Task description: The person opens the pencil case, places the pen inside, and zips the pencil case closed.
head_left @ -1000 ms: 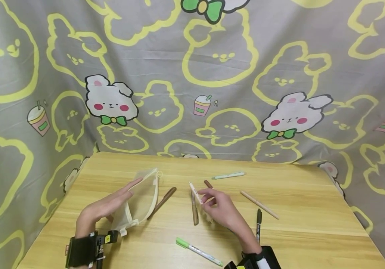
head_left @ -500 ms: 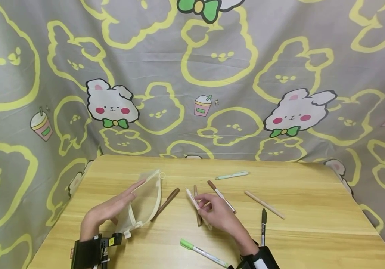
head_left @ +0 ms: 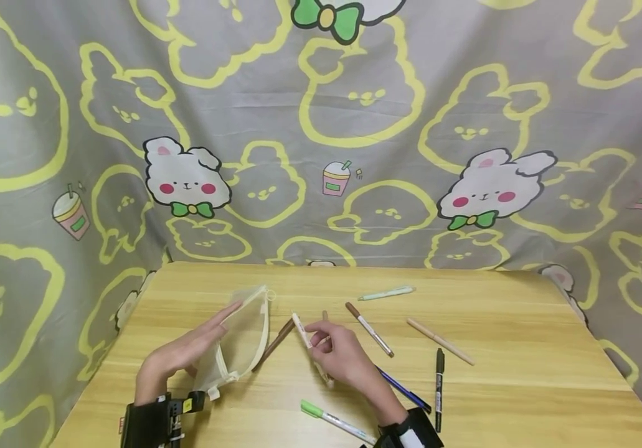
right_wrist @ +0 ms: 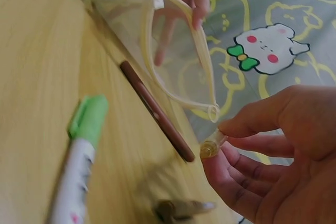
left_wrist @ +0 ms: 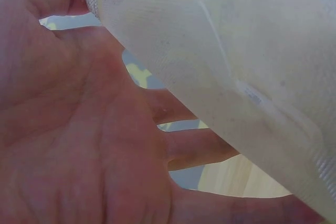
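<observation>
My left hand holds the cream see-through zip pouch by its rim, and its mouth gapes toward the right. In the left wrist view, several fingers stretch behind the pouch's mesh. A faint pale strip with small print shows through the mesh; what it is, I cannot tell. My right hand pinches a white pen between thumb and fingers, raised and tilted, apart from the pouch. The right wrist view shows only that pen's clear end, close to the pouch's zipper ring.
A brown pen lies beside the pouch. Another pen is partly covered by my right hand. Around lie a green-capped marker, blue pen, black marker, beige pen, brown-capped pen and mint pen.
My right hand has moved left toward the pouch with the white pen, uncovering the brown-capped pen and then the blue pen. The left hand keeps its hold on the pouch.
</observation>
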`<state>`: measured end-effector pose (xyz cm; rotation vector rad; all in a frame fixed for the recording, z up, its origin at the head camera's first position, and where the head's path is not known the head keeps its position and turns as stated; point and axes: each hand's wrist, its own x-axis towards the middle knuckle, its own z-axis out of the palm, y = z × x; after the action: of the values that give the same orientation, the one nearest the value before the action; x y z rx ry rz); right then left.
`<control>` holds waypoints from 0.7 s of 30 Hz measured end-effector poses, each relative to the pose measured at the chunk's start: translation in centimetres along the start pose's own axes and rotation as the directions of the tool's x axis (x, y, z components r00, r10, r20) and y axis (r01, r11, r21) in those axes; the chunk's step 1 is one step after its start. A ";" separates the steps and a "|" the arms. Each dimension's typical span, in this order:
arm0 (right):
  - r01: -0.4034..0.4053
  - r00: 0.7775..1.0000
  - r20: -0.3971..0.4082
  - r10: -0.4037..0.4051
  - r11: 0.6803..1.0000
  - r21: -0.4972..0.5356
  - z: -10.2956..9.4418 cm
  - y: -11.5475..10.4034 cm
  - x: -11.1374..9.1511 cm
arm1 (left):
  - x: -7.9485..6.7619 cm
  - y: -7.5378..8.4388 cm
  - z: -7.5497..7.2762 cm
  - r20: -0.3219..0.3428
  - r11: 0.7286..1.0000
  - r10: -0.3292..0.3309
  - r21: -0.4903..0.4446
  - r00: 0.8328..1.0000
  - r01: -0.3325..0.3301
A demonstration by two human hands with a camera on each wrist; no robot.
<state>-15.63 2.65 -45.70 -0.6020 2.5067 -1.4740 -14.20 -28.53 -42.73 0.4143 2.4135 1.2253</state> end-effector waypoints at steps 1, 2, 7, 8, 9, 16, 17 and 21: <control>-0.004 1.000 -0.008 0.004 1.000 0.003 0.2 -0.1 0.0 | 0.1 0.0 0.1 -0.001 1.000 0.010 0.001 1.000 -0.010; -0.010 1.000 -0.016 0.010 1.000 0.010 0.3 -0.2 -0.1 | 0.3 0.0 0.2 0.000 1.000 0.021 0.005 1.000 -0.021; -0.003 0.999 -0.032 0.004 0.999 0.033 1.4 -0.9 0.3 | 0.3 0.1 0.4 -0.005 0.999 -0.035 -0.017 0.999 0.035; -0.002 0.999 -0.034 0.003 0.999 0.033 1.7 -1.0 0.4 | 0.2 0.2 0.4 -0.004 0.998 -0.056 -0.027 0.998 0.056; -0.001 0.999 -0.036 0.002 1.000 0.028 1.9 -1.2 0.6 | 0.1 0.2 0.4 -0.006 0.997 -0.071 -0.034 0.997 0.071; -0.023 1.000 -0.012 0.024 0.996 0.082 3.6 -2.7 2.0 | -0.1 0.2 0.2 -0.017 0.987 -0.146 -0.076 0.989 0.144; -0.035 0.999 -0.005 0.036 0.995 0.094 3.8 -2.9 2.3 | -0.1 0.3 0.2 -0.017 0.985 -0.155 -0.083 0.988 0.153; -0.063 0.998 0.005 0.063 0.992 0.107 4.7 -3.7 3.2 | -0.2 0.2 0.0 -0.007 0.991 -0.118 -0.064 0.993 0.117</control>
<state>-15.96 -4.09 -44.64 -0.5009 2.4039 -1.5715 -14.03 -28.43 -42.53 0.2430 2.3646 1.2515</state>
